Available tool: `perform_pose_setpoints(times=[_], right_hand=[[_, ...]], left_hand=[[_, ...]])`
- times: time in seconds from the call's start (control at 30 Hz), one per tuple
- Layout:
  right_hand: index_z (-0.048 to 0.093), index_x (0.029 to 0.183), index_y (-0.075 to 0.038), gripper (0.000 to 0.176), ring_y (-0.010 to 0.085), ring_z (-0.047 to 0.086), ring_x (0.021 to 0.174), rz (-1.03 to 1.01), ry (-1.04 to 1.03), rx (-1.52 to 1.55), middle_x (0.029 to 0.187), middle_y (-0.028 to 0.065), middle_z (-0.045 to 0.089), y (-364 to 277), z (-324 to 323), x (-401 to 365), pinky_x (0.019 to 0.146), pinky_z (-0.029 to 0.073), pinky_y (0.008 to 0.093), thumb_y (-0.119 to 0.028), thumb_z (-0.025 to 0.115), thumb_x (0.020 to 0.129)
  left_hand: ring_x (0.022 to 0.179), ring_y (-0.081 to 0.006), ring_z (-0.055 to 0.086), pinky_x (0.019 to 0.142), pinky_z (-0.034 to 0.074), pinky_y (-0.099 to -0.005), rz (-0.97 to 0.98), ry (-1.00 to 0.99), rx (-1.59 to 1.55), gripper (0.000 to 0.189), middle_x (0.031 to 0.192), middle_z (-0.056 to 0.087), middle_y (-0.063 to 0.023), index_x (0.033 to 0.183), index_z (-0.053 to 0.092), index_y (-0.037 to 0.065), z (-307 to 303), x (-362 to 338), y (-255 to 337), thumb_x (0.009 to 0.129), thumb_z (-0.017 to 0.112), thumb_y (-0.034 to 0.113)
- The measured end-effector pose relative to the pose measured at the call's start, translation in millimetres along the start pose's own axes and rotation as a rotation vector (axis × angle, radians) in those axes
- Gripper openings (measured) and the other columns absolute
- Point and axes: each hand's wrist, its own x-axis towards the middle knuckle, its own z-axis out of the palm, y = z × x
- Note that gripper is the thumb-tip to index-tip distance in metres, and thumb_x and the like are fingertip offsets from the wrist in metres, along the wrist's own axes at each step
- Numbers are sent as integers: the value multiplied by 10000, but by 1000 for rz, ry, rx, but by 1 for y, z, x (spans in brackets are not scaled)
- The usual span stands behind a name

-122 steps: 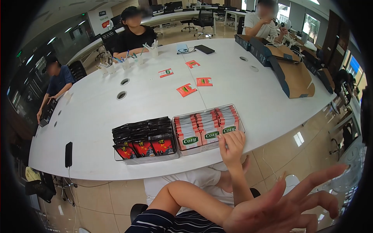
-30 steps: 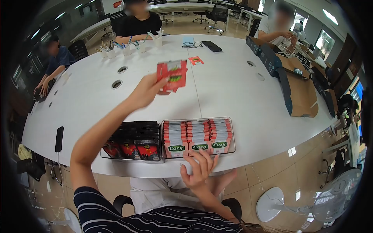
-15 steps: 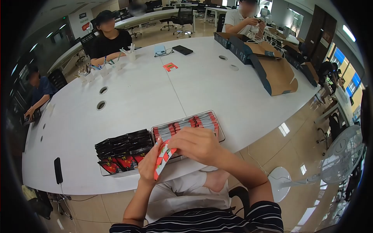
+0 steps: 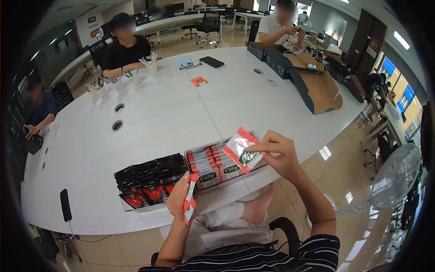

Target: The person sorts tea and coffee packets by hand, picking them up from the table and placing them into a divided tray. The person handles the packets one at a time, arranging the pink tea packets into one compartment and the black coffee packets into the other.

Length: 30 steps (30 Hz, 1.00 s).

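My left hand (image 4: 177,200) is closed around a few red-and-white sachets (image 4: 190,199), held edge-on at the table's front edge. Between the fingers and thumb of my right hand (image 4: 282,155) is a single red-and-silver sachet (image 4: 239,148) with a green label, tilted above the right tray. That clear tray (image 4: 226,185) is filled with rows of sachets (image 4: 207,177) marked "Cozy". Beside it, left of centre, another clear tray (image 4: 140,209) holds black packets (image 4: 149,168) with red-fronted ones along the front.
A loose red sachet (image 4: 199,81) lies farther back on the white table (image 4: 163,118), near a phone (image 4: 212,61) and glasses (image 4: 190,66). Opened cardboard boxes (image 4: 317,88) occupy the right side. Cups of pens (image 4: 118,85) stand left. Several people sit around; a fan (image 4: 394,174) stands right.
My right hand has moved right and away from my left hand, carrying one sachet with it. My left hand has stayed closed on its sachets, and the right tray's front row now shows.
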Motion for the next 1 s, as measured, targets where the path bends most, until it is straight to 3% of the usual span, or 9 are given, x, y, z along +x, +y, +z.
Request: perform_pose_setpoints(times=[0.03, 0.17, 0.3, 0.53, 0.7, 0.73, 0.77, 0.9, 1.0], right_hand=[[752, 967, -111, 393, 127, 531, 655, -39, -41, -162, 634, 37, 523, 2, -4, -2, 566, 413, 263, 102, 590, 679], [728, 988, -63, 355, 160, 549, 649, -48, 61, -93, 769, 91, 658, 9, 5, -1, 585, 437, 282, 80, 553, 714], [714, 993, -38, 318, 181, 567, 674, -83, 23, -22, 796, 118, 671, 6, 14, 8, 575, 446, 276, 52, 540, 743], [700, 907, -15, 113, 135, 616, 738, 55, -134, 26, 860, 94, 684, -11, 30, 20, 583, 482, 240, -31, 662, 802], [508, 1119, -64, 364, 79, 589, 605, 193, -204, 85, 850, 83, 665, -32, 33, 25, 522, 464, 209, 6, 656, 794], [505, 1129, -69, 376, 78, 578, 597, 204, -239, 111, 842, 78, 659, -34, 34, 26, 514, 463, 215, 7, 655, 793], [503, 1139, -75, 388, 78, 567, 589, 214, -271, 136, 834, 73, 654, -36, 34, 28, 507, 462, 221, 7, 654, 791], [510, 1171, -93, 425, 84, 527, 559, 186, -316, 54, 781, 49, 627, -37, 40, 32, 479, 453, 234, 7, 655, 784], [511, 1232, -106, 459, 77, 538, 622, 180, -529, -47, 804, 25, 663, -38, 41, 38, 576, 441, 204, -35, 671, 808]], left_hand=[[1010, -403, 651, 891, 521, -461, 15, -13, -84, 506, 1123, 617, -310, 1234, 486, -117, -2, -8, -5, 1032, 358, 330], [995, -388, 659, 868, 542, -440, -1, 96, -63, 474, 1112, 610, -330, 1222, 455, -118, -2, -16, -8, 1048, 286, 289], [753, -287, 701, 589, 530, -286, -30, 92, -44, 426, 1127, 612, -333, 1239, 461, -72, -3, -18, -12, 1050, 308, 278], [942, -395, 682, 694, 586, -336, -20, 53, -13, 353, 1227, 540, -366, 1295, 419, -100, -5, -7, -10, 1020, 360, 114], [980, -408, 664, 753, 585, -358, -42, 70, -39, 333, 1248, 518, -374, 1296, 387, -128, -7, -6, -10, 987, 360, -6], [986, -407, 662, 761, 585, -359, -32, 69, -31, 335, 1248, 517, -374, 1298, 384, -128, -7, -5, -9, 984, 359, -16], [948, -389, 684, 747, 586, -374, -123, 137, -89, 293, 1163, 590, -344, 1240, 460, -71, -4, -8, -7, 950, 456, -28], [913, -372, 697, 730, 589, -350, -166, 148, -178, 329, 1170, 586, -345, 1258, 445, -74, -3, -13, -7, 932, 481, -59], [903, -375, 699, 708, 590, -341, -139, 160, -187, 342, 1181, 581, -342, 1270, 437, -68, -3, -12, -7, 932, 487, -60]])
